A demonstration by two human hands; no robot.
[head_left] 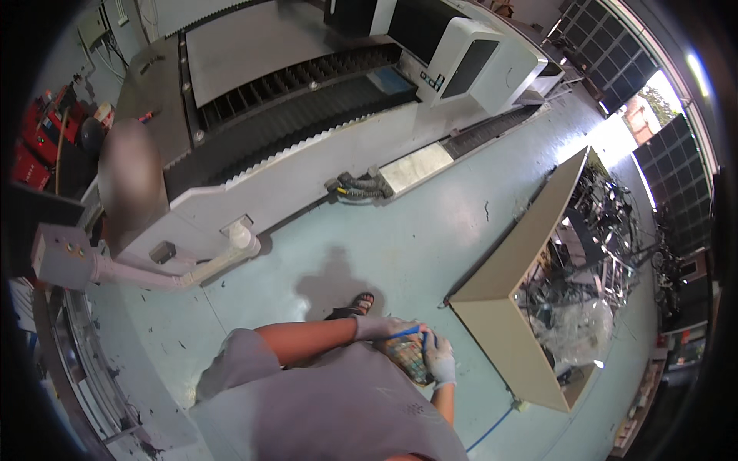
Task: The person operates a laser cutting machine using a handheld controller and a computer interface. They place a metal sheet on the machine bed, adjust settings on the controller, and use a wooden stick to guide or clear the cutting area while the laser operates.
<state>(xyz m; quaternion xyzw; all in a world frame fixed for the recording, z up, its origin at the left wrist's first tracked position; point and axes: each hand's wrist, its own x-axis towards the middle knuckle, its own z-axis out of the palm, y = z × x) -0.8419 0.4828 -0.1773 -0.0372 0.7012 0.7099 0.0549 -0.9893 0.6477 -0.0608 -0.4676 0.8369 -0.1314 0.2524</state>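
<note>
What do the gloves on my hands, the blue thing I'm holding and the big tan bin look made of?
Gloves: probably knitted fabric, matte and pale, fitting closely like cloth.
Blue thing: perhaps plastic, given its even, bright colour, but it's too small to be sure.
Tan bin: likely painted sheet metal, its matte walls flat and thin-edged.

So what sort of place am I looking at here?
Probably a metalworking workshop: there's a large machine with a flat grey sheet on its slatted bed, and a tan-walled bin heaped with what looks like scrap.
</note>
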